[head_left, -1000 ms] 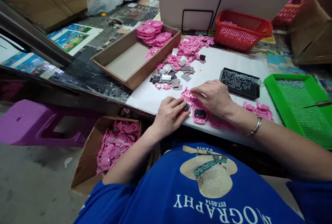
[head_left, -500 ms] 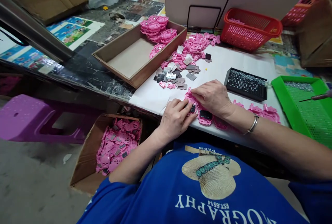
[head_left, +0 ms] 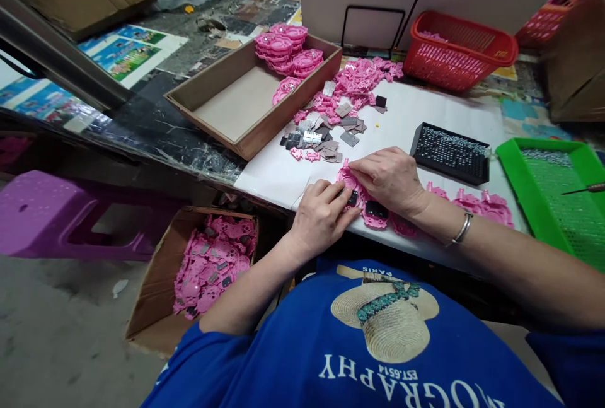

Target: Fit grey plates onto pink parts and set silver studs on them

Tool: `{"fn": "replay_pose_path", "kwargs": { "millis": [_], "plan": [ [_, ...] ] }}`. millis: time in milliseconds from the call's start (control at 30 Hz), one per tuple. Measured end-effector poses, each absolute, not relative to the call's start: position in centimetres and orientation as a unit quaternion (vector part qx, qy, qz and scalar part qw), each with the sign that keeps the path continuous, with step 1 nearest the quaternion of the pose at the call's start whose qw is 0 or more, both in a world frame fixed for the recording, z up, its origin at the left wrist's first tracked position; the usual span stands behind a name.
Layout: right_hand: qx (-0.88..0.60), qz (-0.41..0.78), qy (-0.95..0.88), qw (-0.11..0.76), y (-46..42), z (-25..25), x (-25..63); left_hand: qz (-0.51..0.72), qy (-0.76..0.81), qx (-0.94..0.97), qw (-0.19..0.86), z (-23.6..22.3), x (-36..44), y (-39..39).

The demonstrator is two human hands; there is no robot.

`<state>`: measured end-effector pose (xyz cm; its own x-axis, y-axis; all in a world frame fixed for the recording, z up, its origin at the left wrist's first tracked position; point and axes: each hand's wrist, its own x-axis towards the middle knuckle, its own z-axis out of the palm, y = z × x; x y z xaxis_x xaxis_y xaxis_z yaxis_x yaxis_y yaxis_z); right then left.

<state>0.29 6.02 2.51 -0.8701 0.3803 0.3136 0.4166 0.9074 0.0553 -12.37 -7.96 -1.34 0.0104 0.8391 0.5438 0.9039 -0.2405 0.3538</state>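
Observation:
At the table's front edge, my left hand (head_left: 322, 214) grips the near left side of a pink plastic casing (head_left: 348, 176) that has a black plate (head_left: 352, 198) set in it. The fingers of my right hand (head_left: 390, 180) are pinched together at the casing's far right side; anything small between them is hidden. Just right of it lies another pink casing with a black plate (head_left: 377, 209), partly under my right hand. More pink casings (head_left: 489, 207) continue in a row to the right, partly covered by my right forearm.
Beyond my hands lie loose grey plates (head_left: 350, 138) and a pink parts heap (head_left: 362, 80). A cardboard tray (head_left: 222, 105) holds stacked pink pieces. On the right are a black screw tray (head_left: 451, 152), a green tray (head_left: 515, 168), a screwdriver (head_left: 593, 188) and a red basket (head_left: 460, 55). A carton (head_left: 151, 288) stands below left.
The view has shifted slightly, so the table items appear a little further right than a second ago. Both hands stay at the same casing, with hardly any change in their grip.

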Motion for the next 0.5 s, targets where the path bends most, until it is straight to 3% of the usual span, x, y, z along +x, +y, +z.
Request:
{"fn": "replay_pose_path", "kwargs": {
  "millis": [200, 500],
  "plan": [
    [-0.221, -0.064, -0.965, 0.128, 5.8, 2.6, 0.2, -0.345, -0.609, -0.712, 0.052, -1.3, -12.5, -7.9],
    [-0.304, -0.045, -0.951, 0.018, 5.7, 4.4, -1.2, -0.371, -0.587, -0.717, 0.06, -1.8, -12.4, -7.8]
  ]
}}
